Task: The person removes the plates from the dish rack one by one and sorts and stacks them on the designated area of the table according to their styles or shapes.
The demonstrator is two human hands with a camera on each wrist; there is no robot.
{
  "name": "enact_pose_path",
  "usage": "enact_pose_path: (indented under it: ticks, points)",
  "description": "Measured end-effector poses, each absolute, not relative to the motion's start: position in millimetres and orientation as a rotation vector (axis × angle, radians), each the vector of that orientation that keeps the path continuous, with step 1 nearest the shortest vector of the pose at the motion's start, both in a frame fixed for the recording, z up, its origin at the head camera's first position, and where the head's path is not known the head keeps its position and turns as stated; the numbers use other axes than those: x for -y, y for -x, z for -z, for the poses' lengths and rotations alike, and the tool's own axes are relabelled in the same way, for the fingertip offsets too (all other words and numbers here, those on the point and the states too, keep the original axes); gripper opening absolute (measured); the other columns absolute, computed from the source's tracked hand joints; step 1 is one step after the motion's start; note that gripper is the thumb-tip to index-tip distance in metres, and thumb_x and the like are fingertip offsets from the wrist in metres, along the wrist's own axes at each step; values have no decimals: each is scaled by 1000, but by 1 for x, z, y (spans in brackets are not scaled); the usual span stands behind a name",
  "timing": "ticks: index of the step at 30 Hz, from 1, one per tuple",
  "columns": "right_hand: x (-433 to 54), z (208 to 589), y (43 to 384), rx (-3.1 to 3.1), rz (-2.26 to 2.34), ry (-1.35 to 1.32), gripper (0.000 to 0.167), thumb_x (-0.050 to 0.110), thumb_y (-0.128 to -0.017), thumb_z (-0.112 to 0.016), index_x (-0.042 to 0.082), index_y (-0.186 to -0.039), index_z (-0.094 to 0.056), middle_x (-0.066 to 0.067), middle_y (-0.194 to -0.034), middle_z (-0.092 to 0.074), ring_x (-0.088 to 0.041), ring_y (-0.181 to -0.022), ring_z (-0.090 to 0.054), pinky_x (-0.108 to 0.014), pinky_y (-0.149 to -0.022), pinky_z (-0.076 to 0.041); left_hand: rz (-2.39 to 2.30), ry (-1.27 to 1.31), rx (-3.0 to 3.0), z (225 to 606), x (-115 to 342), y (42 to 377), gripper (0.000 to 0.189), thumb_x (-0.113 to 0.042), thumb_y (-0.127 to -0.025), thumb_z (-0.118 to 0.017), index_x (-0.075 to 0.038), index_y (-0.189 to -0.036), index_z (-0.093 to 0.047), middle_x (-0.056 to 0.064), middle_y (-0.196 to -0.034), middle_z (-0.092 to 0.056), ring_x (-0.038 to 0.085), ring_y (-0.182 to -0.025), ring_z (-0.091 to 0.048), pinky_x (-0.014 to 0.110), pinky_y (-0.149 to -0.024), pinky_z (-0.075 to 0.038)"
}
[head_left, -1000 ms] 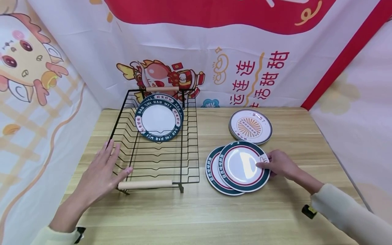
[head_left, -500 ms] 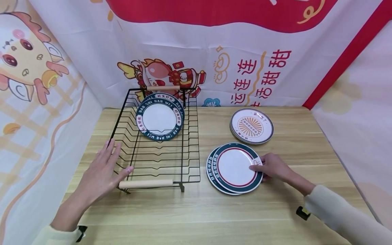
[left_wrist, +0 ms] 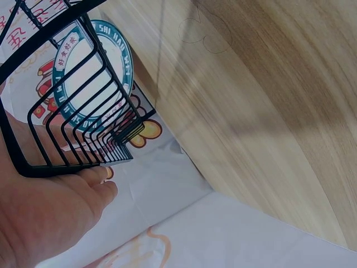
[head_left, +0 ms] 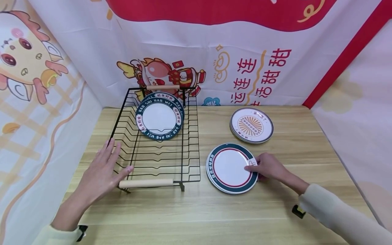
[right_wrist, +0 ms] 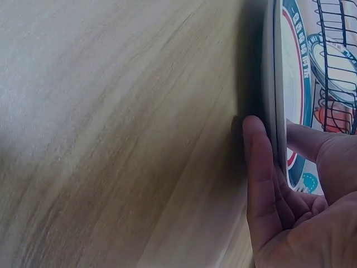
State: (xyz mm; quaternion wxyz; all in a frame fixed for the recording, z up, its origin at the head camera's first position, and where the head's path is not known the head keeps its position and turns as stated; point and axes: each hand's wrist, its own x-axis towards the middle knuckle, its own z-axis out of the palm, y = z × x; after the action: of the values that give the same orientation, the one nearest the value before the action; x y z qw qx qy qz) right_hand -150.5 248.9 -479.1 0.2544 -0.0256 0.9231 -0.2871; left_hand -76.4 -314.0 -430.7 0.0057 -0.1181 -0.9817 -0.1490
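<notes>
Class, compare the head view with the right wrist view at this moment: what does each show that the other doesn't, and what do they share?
Only the head view shows the left hand at the rack, and the sunburst plates stacked on the table.

Only the right wrist view shows the red-ringed plates edge-on, one against the other, with fingers along their underside.

Both show the right hand gripping those plates, part of the wooden tabletop, and the rack with a lettered plate in it.

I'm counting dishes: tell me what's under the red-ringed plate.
Under the red-ringed plate, a second plate shows only its pale edge; its face is covered.
</notes>
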Motion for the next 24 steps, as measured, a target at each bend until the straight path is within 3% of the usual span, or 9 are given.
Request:
enact_pose_path:
  ticks: [13,19,24]
  points:
    - [-243,468,149,-2521,678,98,35,48,-94,-79,14,-88,-79,-3,-66,-67,-20,-60,-64,-25,-54,-47,490,360,3062,431,314,76,95,-57,-106,-54,1,-168,-11,22,-176,2,39,-163,6,53,-133,0]
    - [-236,447,156,-2685,395,239,41,53,-95,-76,15,-81,-77,0,-58,-58,-19,-53,-54,-27,-49,-35,487,358,3062,430,315,76,96,-57,-106,-54,1,-168,-10,21,-176,4,40,-163,6,50,-133,4]
    - [-222,420,166,-2809,275,329,48,52,-94,-77,4,-101,-80,1,-61,-61,-17,-55,-55,-27,-48,-36,493,359,3060,430,315,75,95,-57,-106,-54,1,-168,-11,20,-176,5,40,-163,6,44,-132,9]
